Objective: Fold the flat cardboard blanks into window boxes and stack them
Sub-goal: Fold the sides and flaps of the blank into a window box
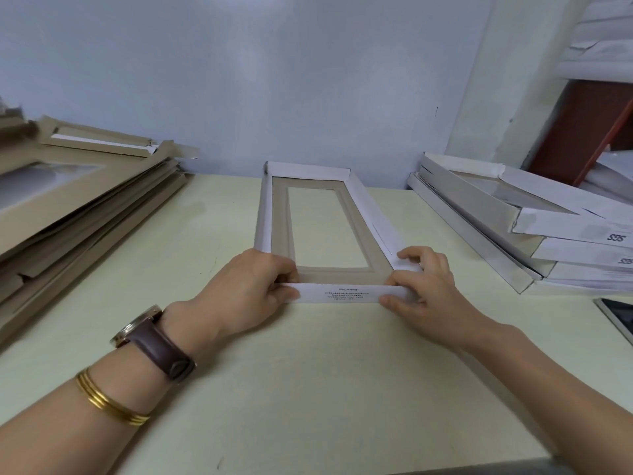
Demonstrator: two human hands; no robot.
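Note:
A window box (371,214) lies in the middle of the table, its white side walls raised and its brown inner face up around a clear window. My left hand (253,289) pinches the left end of the near white flap, which carries small print. At the flap's right end and the near right corner, my right hand (419,286) pinches the card. A pile of flat brown blanks (78,197) lies to the left. Folded white boxes (534,217) are stacked to the right.
The pale table (274,389) reaches toward me, its front edge at the bottom right. A grey wall stands close behind the box. A dark flat device (616,315) lies at the right edge. Shelving with white packs rises at the far right.

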